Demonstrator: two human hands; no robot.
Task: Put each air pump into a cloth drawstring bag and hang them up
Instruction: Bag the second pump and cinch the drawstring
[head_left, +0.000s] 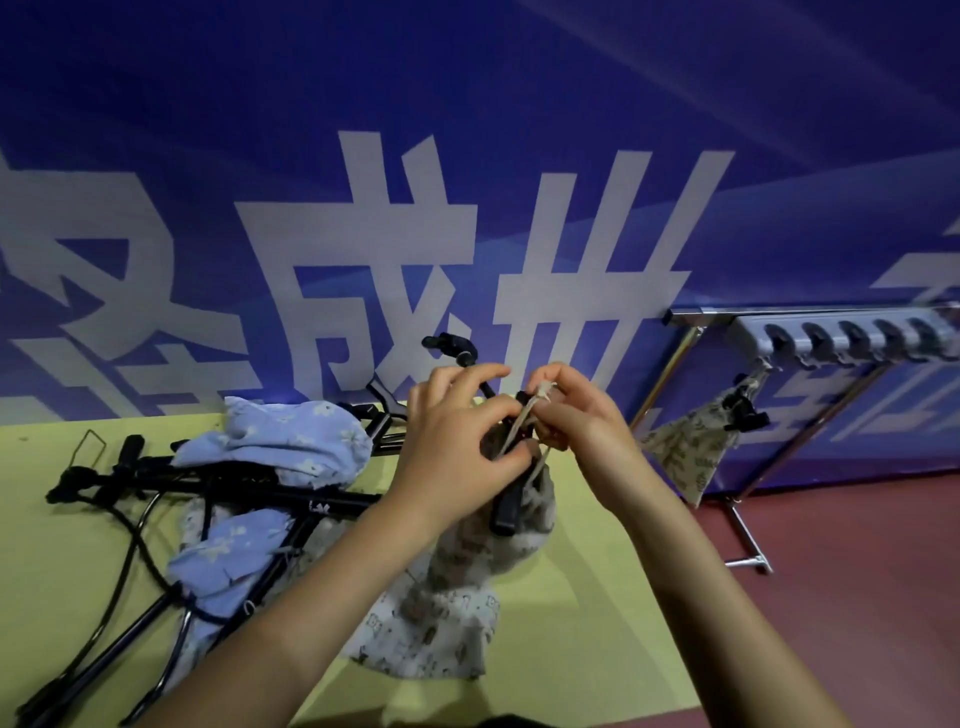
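Two hands' fingers (470, 410) pinch the drawstring (524, 415) of a patterned bag (457, 597).

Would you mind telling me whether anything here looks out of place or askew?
Nothing looks damaged or spilled. The black air pumps and blue floral bags lie in a tangled heap on the yellow-green table, and the pump handle sticks out of the bag on the rack.

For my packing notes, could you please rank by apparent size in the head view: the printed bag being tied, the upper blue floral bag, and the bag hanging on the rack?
1. Printed bag being tied, nearest the camera
2. Upper blue floral bag
3. Bag hanging on the rack, farthest away, so its true size is unsure
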